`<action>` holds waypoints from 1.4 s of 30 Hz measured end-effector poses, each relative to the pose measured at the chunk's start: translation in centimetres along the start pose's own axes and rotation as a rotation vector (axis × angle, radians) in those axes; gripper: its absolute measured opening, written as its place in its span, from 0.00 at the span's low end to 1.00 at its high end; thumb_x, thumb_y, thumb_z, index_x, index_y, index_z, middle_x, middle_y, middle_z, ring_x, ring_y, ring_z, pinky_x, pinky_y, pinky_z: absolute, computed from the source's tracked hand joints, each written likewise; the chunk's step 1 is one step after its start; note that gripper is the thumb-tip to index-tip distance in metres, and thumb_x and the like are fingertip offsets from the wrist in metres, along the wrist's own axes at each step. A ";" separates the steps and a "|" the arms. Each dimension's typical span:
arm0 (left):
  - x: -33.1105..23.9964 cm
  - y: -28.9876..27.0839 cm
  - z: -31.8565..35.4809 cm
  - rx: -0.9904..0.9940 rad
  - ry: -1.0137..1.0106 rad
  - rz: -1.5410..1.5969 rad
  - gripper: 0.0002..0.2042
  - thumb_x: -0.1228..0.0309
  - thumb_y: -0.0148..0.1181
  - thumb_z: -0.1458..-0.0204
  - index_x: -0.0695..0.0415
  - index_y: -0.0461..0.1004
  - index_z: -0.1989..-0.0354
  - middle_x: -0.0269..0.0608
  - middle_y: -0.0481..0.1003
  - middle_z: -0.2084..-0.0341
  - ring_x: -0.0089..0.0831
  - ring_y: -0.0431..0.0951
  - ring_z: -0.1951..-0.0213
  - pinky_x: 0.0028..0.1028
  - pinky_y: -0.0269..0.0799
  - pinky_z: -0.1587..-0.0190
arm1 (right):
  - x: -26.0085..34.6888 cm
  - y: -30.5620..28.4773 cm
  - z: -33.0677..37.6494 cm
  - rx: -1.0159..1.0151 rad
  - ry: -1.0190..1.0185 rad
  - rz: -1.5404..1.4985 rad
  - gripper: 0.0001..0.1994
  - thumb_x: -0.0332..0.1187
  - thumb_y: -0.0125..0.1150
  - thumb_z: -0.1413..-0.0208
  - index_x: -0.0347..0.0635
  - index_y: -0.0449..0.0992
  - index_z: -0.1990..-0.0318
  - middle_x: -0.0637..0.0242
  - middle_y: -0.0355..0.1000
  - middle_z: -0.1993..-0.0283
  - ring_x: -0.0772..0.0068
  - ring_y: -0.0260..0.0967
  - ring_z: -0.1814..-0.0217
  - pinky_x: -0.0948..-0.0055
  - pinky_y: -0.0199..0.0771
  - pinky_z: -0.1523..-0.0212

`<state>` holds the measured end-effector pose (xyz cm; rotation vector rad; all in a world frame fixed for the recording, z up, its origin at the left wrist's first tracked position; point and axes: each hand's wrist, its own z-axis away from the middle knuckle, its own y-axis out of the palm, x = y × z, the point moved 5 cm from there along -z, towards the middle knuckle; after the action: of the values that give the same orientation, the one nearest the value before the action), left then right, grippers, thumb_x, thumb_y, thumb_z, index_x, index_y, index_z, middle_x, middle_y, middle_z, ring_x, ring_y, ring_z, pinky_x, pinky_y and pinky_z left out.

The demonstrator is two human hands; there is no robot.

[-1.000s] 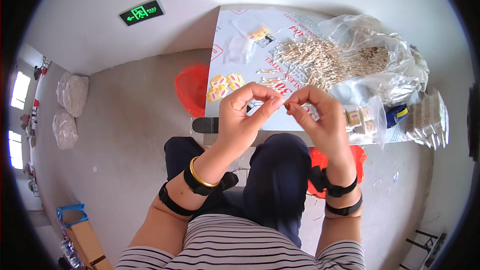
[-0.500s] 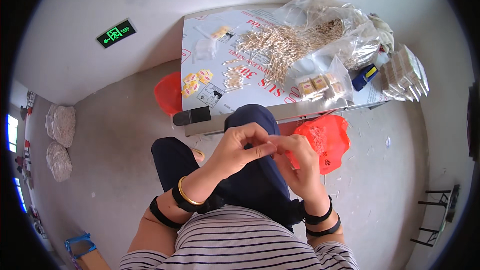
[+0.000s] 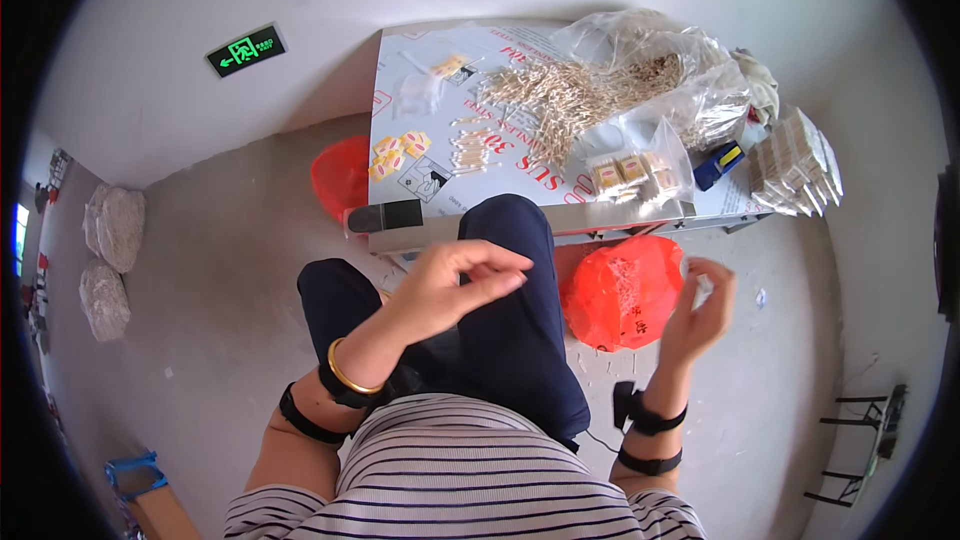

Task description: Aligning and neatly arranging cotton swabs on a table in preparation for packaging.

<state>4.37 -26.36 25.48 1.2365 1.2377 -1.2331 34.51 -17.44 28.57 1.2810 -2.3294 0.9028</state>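
My left hand [image 3: 458, 286] is raised over my lap, its thumb and fingers stretched out with a gap between the tips and nothing visible in them. Off to the right, my right hand [image 3: 700, 312] is held up beside a red plastic bag [image 3: 612, 305], fingers curled toward the thumb. Something whitish shows between those fingers; blur hides what it is. Ahead on the table [image 3: 440, 216], a short row of cotton swabs [image 3: 472, 148] lies in front of a large heap of cotton swabs [image 3: 560, 105]. Small yellow-and-white cards [image 3: 400, 153] lie at the left.
A clear bag of small packs [image 3: 640, 175] sits near the table's front edge, beside a blue-and-yellow object [image 3: 719, 166] and stacked wrapped bundles [image 3: 797, 162]. A big clear bag [image 3: 690, 70] is behind. Another red bag [image 3: 340, 180] hangs at the left; stuffed sacks [image 3: 113, 230] stand on the floor.
My hands were together over my lap and have parted. The right moved out to the right, past the red bag; the left shifted slightly left. The view has tilted a little.
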 end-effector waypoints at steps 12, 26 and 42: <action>6.4 -10.1 0.5 -0.327 -0.074 0.022 0.14 0.63 0.61 0.28 0.62 0.82 0.49 0.38 0.85 0.57 0.21 0.83 0.52 0.25 0.77 0.49 | -26.5 5.6 9.9 0.414 0.290 0.305 0.05 0.29 0.71 0.43 0.38 0.83 0.63 0.56 0.77 0.66 0.53 0.77 0.62 0.59 0.76 0.59; 20.2 -19.8 -19.9 -0.563 0.099 -0.745 0.17 0.65 0.63 0.34 0.57 0.77 0.41 0.47 0.81 0.44 0.50 0.77 0.42 0.45 0.70 0.38 | -17.7 45.0 -0.1 0.746 -0.087 -0.032 0.18 0.25 0.64 0.43 0.43 0.81 0.44 0.59 0.78 0.42 0.47 0.73 0.40 0.52 0.73 0.39; 28.5 -20.3 -29.8 -0.295 0.117 -1.193 0.25 0.66 0.60 0.34 0.58 0.68 0.29 0.42 0.70 0.31 0.41 0.70 0.31 0.45 0.61 0.30 | -21.0 54.7 -2.2 0.740 -0.139 0.149 0.05 0.29 0.71 0.45 0.51 0.84 0.61 0.68 0.72 0.55 0.56 0.68 0.47 0.55 0.67 0.45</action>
<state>-15.91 4.79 -1.66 0.2611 2.2788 -1.6728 -0.17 18.82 -1.73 1.4626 -2.2900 1.8999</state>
